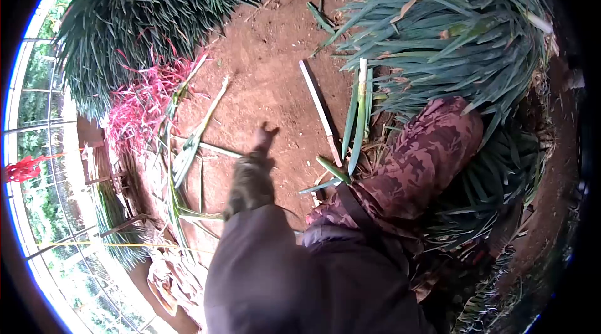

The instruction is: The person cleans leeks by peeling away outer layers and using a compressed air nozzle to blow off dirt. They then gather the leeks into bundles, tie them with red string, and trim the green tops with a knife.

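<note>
My left hand (263,138) is stretched out low over bare red soil (269,65), fingers apart and holding nothing. It hovers between loose green onion stalks (195,137) on its left and a long white stick (317,106) on its right. My other arm, in a maroon patterned sleeve (426,159), reaches into a big heap of long green leaves (438,27); that hand is hidden among them. A few upright onion stalks (360,112) lean by the heap's edge.
A second large pile of green leaves (144,8) lies at the upper left, with a bundle of red strings (147,99) below it. A curved greenhouse wall (37,165) runs along the left edge. Dry husks (172,277) lie near my body.
</note>
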`<action>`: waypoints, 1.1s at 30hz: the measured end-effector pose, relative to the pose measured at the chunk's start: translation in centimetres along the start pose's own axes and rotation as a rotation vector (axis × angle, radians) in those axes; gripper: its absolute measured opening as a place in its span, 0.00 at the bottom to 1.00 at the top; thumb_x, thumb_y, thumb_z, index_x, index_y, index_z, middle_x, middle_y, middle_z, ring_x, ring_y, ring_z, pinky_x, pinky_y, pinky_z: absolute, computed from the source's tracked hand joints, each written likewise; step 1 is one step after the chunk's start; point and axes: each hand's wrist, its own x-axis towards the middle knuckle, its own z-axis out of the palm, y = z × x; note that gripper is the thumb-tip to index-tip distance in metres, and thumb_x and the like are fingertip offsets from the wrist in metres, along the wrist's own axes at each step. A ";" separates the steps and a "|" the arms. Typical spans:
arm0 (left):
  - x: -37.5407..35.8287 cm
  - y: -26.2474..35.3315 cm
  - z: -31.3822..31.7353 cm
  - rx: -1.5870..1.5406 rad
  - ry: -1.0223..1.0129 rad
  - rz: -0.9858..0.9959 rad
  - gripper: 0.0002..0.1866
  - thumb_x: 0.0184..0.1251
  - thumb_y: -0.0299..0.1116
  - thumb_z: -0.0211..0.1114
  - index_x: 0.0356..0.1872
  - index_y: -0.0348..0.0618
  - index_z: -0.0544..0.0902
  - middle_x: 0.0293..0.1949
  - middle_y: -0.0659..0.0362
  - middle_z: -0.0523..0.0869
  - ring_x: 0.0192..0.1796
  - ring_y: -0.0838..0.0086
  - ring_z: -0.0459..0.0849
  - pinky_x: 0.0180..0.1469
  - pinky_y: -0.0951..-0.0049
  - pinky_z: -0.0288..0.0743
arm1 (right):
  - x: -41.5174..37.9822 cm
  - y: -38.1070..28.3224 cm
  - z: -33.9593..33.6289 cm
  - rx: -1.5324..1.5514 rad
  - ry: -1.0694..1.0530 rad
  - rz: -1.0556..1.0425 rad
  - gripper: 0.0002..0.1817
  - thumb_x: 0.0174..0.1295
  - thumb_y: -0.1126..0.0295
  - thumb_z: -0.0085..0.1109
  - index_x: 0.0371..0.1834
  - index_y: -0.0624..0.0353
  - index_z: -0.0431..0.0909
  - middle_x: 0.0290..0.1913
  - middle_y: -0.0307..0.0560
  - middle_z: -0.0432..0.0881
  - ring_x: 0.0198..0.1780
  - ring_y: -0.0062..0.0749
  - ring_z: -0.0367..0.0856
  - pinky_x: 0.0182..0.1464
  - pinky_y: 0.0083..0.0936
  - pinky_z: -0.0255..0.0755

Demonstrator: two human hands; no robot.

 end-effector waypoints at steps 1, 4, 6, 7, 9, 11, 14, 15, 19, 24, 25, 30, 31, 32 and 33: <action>-2.2 2.9 3.1 0.017 0.051 0.017 0.44 0.53 0.51 0.80 0.69 0.41 0.75 0.63 0.39 0.80 0.63 0.45 0.80 0.63 0.55 0.76 | -0.2 1.1 -0.2 -0.050 -0.014 -0.039 0.18 0.72 0.74 0.51 0.64 0.61 0.74 0.35 0.33 0.65 0.37 0.24 0.63 0.46 0.20 0.66; -5.6 8.5 7.6 0.102 0.054 0.131 0.39 0.55 0.51 0.78 0.64 0.40 0.76 0.59 0.40 0.81 0.59 0.43 0.81 0.58 0.52 0.78 | -0.8 -1.6 -0.9 0.297 -0.125 0.191 0.12 0.73 0.74 0.48 0.57 0.59 0.75 0.33 0.32 0.63 0.37 0.22 0.62 0.46 0.18 0.64; -5.6 11.4 9.7 0.191 -0.033 0.102 0.33 0.57 0.50 0.77 0.57 0.38 0.78 0.56 0.43 0.80 0.54 0.46 0.84 0.52 0.48 0.80 | -1.0 -2.7 -1.0 0.346 -0.148 0.261 0.08 0.74 0.69 0.50 0.51 0.56 0.76 0.33 0.32 0.65 0.37 0.21 0.63 0.45 0.18 0.64; -5.0 11.8 11.0 0.196 0.009 0.104 0.33 0.56 0.52 0.78 0.54 0.39 0.78 0.54 0.43 0.82 0.53 0.46 0.84 0.51 0.48 0.80 | -1.1 -2.9 -1.1 0.380 -0.128 0.298 0.07 0.75 0.66 0.51 0.48 0.54 0.76 0.33 0.32 0.67 0.37 0.21 0.64 0.45 0.18 0.64; -4.7 13.6 12.0 0.184 0.048 0.020 0.32 0.54 0.55 0.79 0.50 0.40 0.79 0.52 0.43 0.84 0.53 0.46 0.85 0.51 0.48 0.80 | -1.5 -4.3 -1.2 0.451 -0.102 0.395 0.08 0.75 0.61 0.53 0.44 0.52 0.77 0.34 0.31 0.69 0.37 0.20 0.65 0.43 0.18 0.65; -4.7 15.6 12.2 0.090 0.005 -0.080 0.35 0.51 0.58 0.79 0.49 0.40 0.80 0.49 0.44 0.86 0.52 0.47 0.86 0.50 0.49 0.80 | -1.8 -4.7 -1.1 0.233 -0.095 0.303 0.09 0.73 0.63 0.55 0.46 0.55 0.76 0.37 0.36 0.72 0.38 0.25 0.68 0.45 0.22 0.67; -5.7 17.5 13.0 0.036 -0.008 -0.121 0.35 0.51 0.59 0.79 0.48 0.40 0.80 0.46 0.44 0.87 0.50 0.47 0.87 0.49 0.49 0.79 | -2.6 -5.0 -1.1 -0.040 -0.091 0.206 0.13 0.69 0.71 0.56 0.54 0.64 0.75 0.42 0.49 0.78 0.42 0.39 0.76 0.49 0.31 0.72; -6.0 17.5 13.4 0.032 -0.060 -0.110 0.37 0.51 0.61 0.78 0.50 0.40 0.77 0.46 0.45 0.86 0.50 0.46 0.87 0.51 0.48 0.79 | -2.9 -4.6 -1.2 -0.064 -0.101 0.205 0.16 0.68 0.73 0.56 0.57 0.65 0.75 0.43 0.52 0.80 0.43 0.42 0.78 0.50 0.33 0.73; -6.3 18.1 15.5 0.146 -0.056 -0.130 0.30 0.63 0.56 0.68 0.53 0.39 0.75 0.49 0.45 0.86 0.52 0.49 0.87 0.53 0.49 0.80 | -2.9 -4.9 -0.7 -0.019 -0.041 0.220 0.19 0.65 0.76 0.58 0.59 0.67 0.76 0.42 0.52 0.81 0.40 0.41 0.80 0.49 0.35 0.75; -5.0 15.2 10.9 -0.411 -0.349 0.037 0.19 0.66 0.40 0.65 0.51 0.36 0.80 0.44 0.48 0.85 0.46 0.57 0.87 0.48 0.58 0.82 | -2.4 -8.9 -0.9 0.108 0.032 0.223 0.13 0.63 0.75 0.56 0.50 0.66 0.80 0.36 0.45 0.78 0.34 0.32 0.78 0.42 0.29 0.74; -3.9 12.2 10.4 -0.675 -0.380 0.126 0.18 0.67 0.37 0.64 0.52 0.37 0.80 0.44 0.50 0.84 0.44 0.59 0.86 0.48 0.60 0.82 | -2.1 -12.0 -0.5 -0.181 0.054 0.122 0.11 0.64 0.75 0.54 0.47 0.65 0.81 0.34 0.43 0.78 0.33 0.30 0.77 0.40 0.27 0.73; -6.4 14.3 -2.2 -1.142 0.066 0.473 0.10 0.63 0.24 0.59 0.46 0.44 0.75 0.34 0.61 0.78 0.33 0.72 0.81 0.33 0.74 0.75 | -2.7 -19.7 1.5 0.483 -0.194 0.085 0.16 0.63 0.71 0.69 0.54 0.59 0.80 0.37 0.45 0.84 0.36 0.28 0.84 0.42 0.27 0.79; -9.7 18.1 -6.2 -1.069 0.107 0.456 0.11 0.63 0.22 0.58 0.46 0.43 0.75 0.35 0.59 0.78 0.33 0.72 0.81 0.36 0.75 0.75 | -2.6 -21.2 2.1 0.468 -0.227 -0.011 0.21 0.62 0.69 0.71 0.58 0.58 0.78 0.42 0.49 0.84 0.39 0.33 0.85 0.43 0.29 0.80; -11.4 20.5 -9.3 -1.028 0.071 0.582 0.12 0.62 0.22 0.58 0.46 0.43 0.75 0.37 0.58 0.79 0.32 0.71 0.81 0.38 0.75 0.75 | -2.6 -22.9 2.8 0.455 -0.270 -0.111 0.26 0.61 0.66 0.73 0.62 0.58 0.77 0.46 0.53 0.84 0.42 0.37 0.86 0.45 0.31 0.81; -16.1 25.9 -12.3 -1.090 0.075 0.634 0.11 0.61 0.21 0.59 0.45 0.43 0.75 0.38 0.59 0.78 0.32 0.70 0.80 0.38 0.75 0.75 | -3.0 -24.3 3.7 0.501 -0.277 -0.155 0.33 0.58 0.63 0.75 0.66 0.58 0.74 0.51 0.56 0.82 0.49 0.43 0.84 0.50 0.36 0.80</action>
